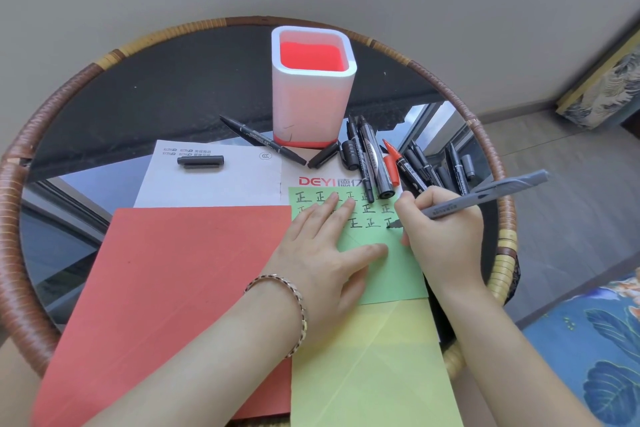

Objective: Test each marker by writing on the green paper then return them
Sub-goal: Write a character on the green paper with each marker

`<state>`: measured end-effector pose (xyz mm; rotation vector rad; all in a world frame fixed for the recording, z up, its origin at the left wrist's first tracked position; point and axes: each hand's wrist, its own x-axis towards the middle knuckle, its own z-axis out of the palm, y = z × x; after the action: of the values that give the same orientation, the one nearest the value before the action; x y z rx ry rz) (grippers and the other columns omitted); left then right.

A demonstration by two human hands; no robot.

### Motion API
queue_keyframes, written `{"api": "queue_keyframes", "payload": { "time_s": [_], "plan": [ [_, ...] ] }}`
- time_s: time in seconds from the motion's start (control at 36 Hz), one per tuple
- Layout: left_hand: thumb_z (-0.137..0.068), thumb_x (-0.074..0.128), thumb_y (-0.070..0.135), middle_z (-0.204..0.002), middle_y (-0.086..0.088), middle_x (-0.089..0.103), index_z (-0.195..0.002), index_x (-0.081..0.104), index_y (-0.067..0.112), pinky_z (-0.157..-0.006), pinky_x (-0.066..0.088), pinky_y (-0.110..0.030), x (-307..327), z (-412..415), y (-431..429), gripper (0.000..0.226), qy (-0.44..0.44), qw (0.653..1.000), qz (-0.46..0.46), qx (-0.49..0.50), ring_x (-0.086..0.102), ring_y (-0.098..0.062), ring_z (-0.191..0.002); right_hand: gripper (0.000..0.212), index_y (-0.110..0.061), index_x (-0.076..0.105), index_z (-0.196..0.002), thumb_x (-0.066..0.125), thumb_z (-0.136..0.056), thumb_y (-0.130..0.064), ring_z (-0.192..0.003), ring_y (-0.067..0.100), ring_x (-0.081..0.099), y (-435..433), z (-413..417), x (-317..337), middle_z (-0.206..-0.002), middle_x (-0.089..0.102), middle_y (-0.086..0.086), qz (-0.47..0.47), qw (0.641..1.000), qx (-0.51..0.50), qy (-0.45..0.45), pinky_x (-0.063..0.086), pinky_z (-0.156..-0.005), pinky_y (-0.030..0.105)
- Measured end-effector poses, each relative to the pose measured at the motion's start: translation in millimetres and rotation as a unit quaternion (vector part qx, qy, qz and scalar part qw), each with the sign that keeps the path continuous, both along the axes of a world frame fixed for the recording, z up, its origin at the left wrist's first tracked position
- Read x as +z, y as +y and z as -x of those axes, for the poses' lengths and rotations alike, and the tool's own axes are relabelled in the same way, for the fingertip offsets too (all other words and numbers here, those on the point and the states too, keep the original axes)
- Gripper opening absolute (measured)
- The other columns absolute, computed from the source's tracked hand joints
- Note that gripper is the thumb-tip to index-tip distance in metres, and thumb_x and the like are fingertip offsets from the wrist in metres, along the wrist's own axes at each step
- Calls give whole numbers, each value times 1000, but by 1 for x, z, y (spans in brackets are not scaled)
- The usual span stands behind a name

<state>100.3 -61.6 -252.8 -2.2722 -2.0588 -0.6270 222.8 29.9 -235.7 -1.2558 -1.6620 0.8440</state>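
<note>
Right of centre in the frame, the right hand (445, 232) has its grip closed around a grey marker (485, 199), the barrel slanting up toward the right edge and the dark tip touching the green paper (384, 274) at the end of the third row of black characters. The left hand (322, 246) lies flat on the same sheet with fingers spread, its grip open and holding nothing, pressing the paper down; its fingertips cover part of the upper rows of writing. A bracelet (294, 302) circles the left wrist. The green paper sits just right of centre, its lower part running over a yellowish sheet (374, 367) toward the bottom edge, and a red sheet (166, 305) lies beside it to the left. Above these is a white card (214, 180) with red lettering, and a loose black cap (201, 161) rests on it. At upper centre stands a white holder (311, 104) with a red inside. A single black marker (263, 140) lies just left of its base, while a pile of black markers (408, 163), with one red-tipped among them, lies to its right, just above the writing hand. Everything rests on a round dark glass surface (156, 97) with a woven rim.
</note>
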Motion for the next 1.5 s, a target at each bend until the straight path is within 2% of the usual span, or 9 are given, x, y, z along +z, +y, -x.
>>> {"api": "queue_keyframes", "payload": {
  "time_s": [0.17,0.39,0.61,0.75,0.89,1.06,1.14,1.28,1.5],
  "plan": [
    [-75,38,31,-118,-21,61,-97,70,34,-89,41,-57,-1,0,-1,39,-2,1000,3,2,55,-41,-112,32,1,44,-48,58,-72,-14,-48,38,43,2,-5,0,-48,50,27,-13,999,-49,-3,40,-51,34],
    [-76,38,30,-118,-21,61,-98,70,34,-89,40,-57,0,0,-1,39,4,1000,1,3,55,-41,-112,36,0,49,-50,60,-82,-12,-36,4,45,0,-6,4,-35,51,-4,-3,997,-40,62,38,-47,8],
    [-76,39,31,-117,-21,61,-97,70,35,-88,41,-56,1,1,-1,38,8,1000,9,5,56,-41,-111,19,-21,53,-67,68,-75,-29,-47,3,55,-6,-9,9,-53,60,-12,-8,993,79,85,42,-50,12],
    [-77,38,31,-118,-20,61,-98,69,35,-91,38,-54,1,0,-2,38,7,1000,12,7,56,-40,-112,13,-45,60,-94,53,-83,-44,-83,-2,65,-6,-31,16,-89,68,-26,-52,986,159,8,49,-71,11],
    [-76,38,30,-117,-19,62,-96,70,35,-92,32,-51,2,1,-1,38,21,1000,15,7,57,-40,-110,16,-26,59,-102,53,-88,-30,-78,2,66,19,-64,19,-78,70,-9,-79,985,143,-56,52,-70,12],
    [-77,38,31,-117,-20,62,-96,69,36,-92,29,-47,5,1,-2,37,23,999,40,5,57,-40,-110,23,-18,47,-91,60,-83,1,-110,26,58,63,-81,24,-131,56,8,-43,968,141,-203,44,-97,35],
    [-77,38,32,-117,-19,62,-96,69,37,-92,29,-45,9,1,-4,37,29,998,58,10,57,-39,-109,28,-20,42,-90,57,-84,3,-125,28,47,78,-80,26,-143,44,4,-17,950,170,-261,31,-98,28],
    [-76,38,31,-116,-19,63,-95,70,37,-91,29,-45,11,1,-4,38,32,997,72,3,58,-39,-109,36,-30,40,-75,54,-86,2,-121,27,51,90,-72,29,-137,51,2,3,942,182,-283,35,-95,32],
    [-77,38,31,-117,-18,62,-97,67,37,-91,32,-45,10,1,-5,36,35,996,76,3,58,-38,-110,38,-23,42,-66,55,-83,9,-94,21,62,84,-75,30,-101,67,10,-14,966,126,-224,39,-71,14]
  ]
}}
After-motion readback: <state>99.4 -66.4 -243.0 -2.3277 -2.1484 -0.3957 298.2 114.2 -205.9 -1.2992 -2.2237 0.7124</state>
